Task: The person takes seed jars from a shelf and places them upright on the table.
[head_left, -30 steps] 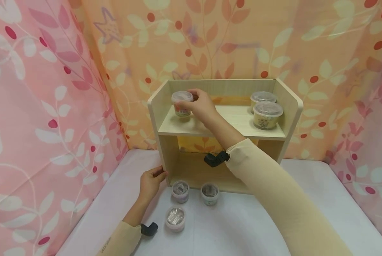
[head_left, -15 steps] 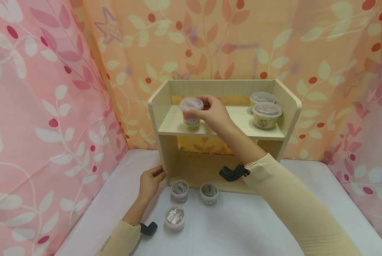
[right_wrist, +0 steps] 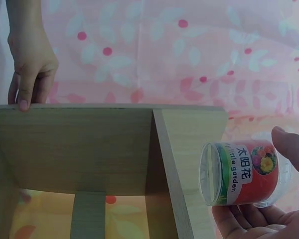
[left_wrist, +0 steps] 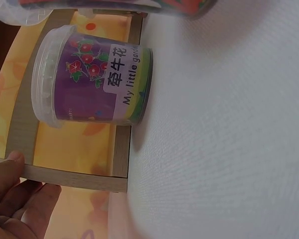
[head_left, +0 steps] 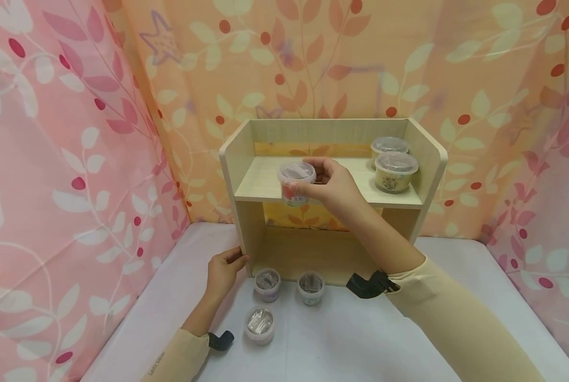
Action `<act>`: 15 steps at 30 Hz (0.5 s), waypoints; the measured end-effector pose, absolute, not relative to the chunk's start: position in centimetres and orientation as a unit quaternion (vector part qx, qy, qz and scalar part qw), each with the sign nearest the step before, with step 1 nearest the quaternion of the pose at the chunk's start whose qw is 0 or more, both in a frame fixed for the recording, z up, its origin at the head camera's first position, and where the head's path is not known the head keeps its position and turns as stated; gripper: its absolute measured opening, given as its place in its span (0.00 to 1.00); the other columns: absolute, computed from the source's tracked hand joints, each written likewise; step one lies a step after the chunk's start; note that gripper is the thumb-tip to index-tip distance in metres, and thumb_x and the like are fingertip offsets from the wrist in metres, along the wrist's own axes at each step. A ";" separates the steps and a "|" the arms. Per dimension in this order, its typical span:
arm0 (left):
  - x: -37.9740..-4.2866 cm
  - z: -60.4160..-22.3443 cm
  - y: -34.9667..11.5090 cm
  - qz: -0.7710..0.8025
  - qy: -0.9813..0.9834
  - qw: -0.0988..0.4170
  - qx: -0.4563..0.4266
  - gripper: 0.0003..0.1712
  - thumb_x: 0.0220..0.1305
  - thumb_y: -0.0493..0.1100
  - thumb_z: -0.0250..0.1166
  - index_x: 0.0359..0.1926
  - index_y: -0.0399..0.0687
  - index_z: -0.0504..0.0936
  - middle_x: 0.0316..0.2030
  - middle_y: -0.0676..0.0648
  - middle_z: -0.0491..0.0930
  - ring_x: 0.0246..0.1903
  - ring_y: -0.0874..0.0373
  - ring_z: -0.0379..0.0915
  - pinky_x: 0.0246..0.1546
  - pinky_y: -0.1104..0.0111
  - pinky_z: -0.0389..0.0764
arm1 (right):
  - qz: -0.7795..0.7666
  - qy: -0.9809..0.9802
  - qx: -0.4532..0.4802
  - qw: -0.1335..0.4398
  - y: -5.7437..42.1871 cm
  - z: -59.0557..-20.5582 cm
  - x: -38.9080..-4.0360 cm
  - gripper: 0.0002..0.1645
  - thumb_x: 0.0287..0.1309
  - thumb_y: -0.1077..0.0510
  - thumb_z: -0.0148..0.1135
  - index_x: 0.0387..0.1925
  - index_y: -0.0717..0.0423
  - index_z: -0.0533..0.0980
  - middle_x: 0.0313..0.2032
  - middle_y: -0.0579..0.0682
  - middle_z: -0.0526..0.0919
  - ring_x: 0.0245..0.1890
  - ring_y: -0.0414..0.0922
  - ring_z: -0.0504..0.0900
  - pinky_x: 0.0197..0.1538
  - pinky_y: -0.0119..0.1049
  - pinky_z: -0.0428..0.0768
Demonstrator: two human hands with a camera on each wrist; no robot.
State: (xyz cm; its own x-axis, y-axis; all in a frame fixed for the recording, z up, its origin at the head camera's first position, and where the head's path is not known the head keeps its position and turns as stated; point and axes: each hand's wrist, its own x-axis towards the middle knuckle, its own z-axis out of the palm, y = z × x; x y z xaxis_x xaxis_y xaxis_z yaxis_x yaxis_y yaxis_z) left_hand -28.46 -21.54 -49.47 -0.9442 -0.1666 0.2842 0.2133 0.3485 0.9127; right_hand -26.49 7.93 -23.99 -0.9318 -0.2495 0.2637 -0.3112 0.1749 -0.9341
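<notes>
My right hand grips a clear lidded plastic tub between thumb and fingers, just in front of the upper shelf's front edge. In the right wrist view the tub shows a red label with flowers and "My little garden". My left hand pinches the front edge of the left side panel of a pale wooden two-tier shelf, thumb inside and fingers outside. Beside it on the table stands a similar tub, whose purple label shows in the left wrist view.
Two more small lidded tubs, one by the shelf's front and one nearer me, stand on the white tabletop. Two wider yellow-sided tubs sit at the right end of the upper shelf. Patterned curtains enclose the table.
My right hand has drawn the red-labelled tub from the upper shelf's left end toward me and to the right, past the front edge. My left hand stays on the side panel.
</notes>
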 end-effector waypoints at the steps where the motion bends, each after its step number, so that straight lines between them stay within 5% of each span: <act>1: -28.4 -49.5 -21.6 -0.572 -0.804 0.165 -0.014 0.19 0.62 0.37 0.74 0.53 0.36 0.87 0.45 0.38 0.89 0.46 0.50 0.87 0.40 0.74 0.85 | 0.615 -0.766 0.185 0.024 8.1 -24.1 -26.1 0.43 0.55 0.50 0.79 0.68 0.54 0.70 0.58 0.51 0.78 0.56 0.47 0.79 0.56 0.35 0.81; 15: -28.4 -49.5 -21.7 -0.573 -0.803 0.166 -0.016 0.18 0.62 0.38 0.75 0.53 0.37 0.87 0.44 0.39 0.89 0.45 0.51 0.87 0.39 0.76 0.84 | 0.645 -0.741 0.189 -0.008 9.7 -27.7 -22.5 0.42 0.56 0.57 0.78 0.69 0.55 0.67 0.60 0.54 0.76 0.58 0.48 0.78 0.55 0.26 0.81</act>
